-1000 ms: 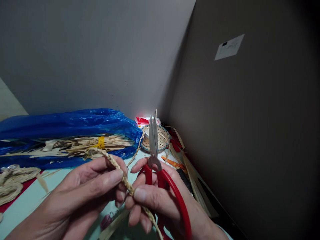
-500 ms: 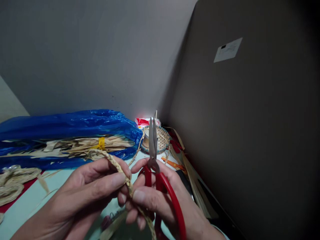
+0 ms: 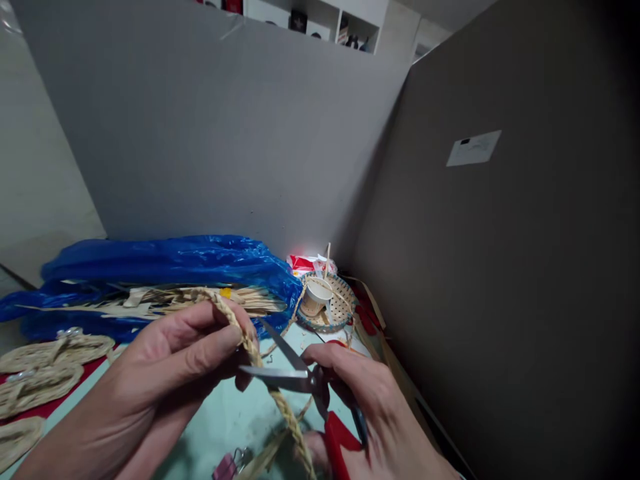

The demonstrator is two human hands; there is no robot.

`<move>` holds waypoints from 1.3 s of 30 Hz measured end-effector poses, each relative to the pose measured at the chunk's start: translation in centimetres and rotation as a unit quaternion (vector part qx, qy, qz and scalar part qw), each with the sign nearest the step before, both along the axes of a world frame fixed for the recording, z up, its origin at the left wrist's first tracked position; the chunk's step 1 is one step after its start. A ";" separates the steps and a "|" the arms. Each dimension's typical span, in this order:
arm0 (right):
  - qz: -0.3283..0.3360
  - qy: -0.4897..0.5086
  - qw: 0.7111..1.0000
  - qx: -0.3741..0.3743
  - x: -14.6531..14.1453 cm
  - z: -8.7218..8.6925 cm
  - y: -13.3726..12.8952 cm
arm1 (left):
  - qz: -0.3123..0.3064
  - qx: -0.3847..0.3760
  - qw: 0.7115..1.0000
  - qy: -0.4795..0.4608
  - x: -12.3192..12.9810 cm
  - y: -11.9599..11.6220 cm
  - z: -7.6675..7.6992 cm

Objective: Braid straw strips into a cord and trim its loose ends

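Observation:
A pale braided straw cord [image 3: 286, 411] runs from above my left hand down to the bottom edge. My left hand [image 3: 195, 360] pinches it between thumb and fingers near its upper end. In my right hand [image 3: 367, 397] are red-handled scissors [image 3: 315, 381], their blades spread and pointing left. The blades lie across the cord just below my left fingers, one seemingly on the near side. Part of the right fingers is hidden behind the handles.
A blue plastic bag [image 3: 170, 257] with straw bundles lies at the back left. Woven straw soles [image 3: 45, 387] are at far left. A round basket [image 3: 345, 303] holds a paper cup [image 3: 319, 291]. A pink clip [image 3: 225, 467] sits near the front.
My right hand has let go of the cord and moved right. The scissors have turned from upright and nearly closed to pointing left with spread blades. The view has tilted up.

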State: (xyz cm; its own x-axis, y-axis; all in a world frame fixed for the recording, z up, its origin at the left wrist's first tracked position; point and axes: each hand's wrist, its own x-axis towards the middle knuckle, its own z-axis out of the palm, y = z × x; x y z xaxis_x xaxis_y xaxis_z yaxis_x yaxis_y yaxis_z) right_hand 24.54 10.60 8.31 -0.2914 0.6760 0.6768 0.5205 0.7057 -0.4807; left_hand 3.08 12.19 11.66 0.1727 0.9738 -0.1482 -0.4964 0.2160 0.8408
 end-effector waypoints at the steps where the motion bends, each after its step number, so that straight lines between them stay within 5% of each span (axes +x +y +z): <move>1: -0.013 -0.007 1.000 0.023 -0.1 -0.1 -0.1 | -0.009 -0.010 1.000 -0.008 0.0 0.0 0.1; 11: -0.055 -0.081 0.985 0.143 0.3 -0.4 -0.5 | -0.021 -0.013 0.999 0.027 -0.1 -0.3 -0.4; 22: 0.001 -0.126 0.988 0.091 1.7 -0.8 0.0 | -0.053 0.006 0.997 0.048 -0.9 0.0 0.1; 32: -0.011 -0.159 0.979 0.123 1.8 -0.4 -0.5 | -0.073 0.022 0.995 0.058 -1.5 -0.4 -0.1; 39: 0.056 -0.155 0.982 0.088 2.4 -0.6 0.0 | -0.059 0.035 0.993 0.094 -1.5 -0.5 0.3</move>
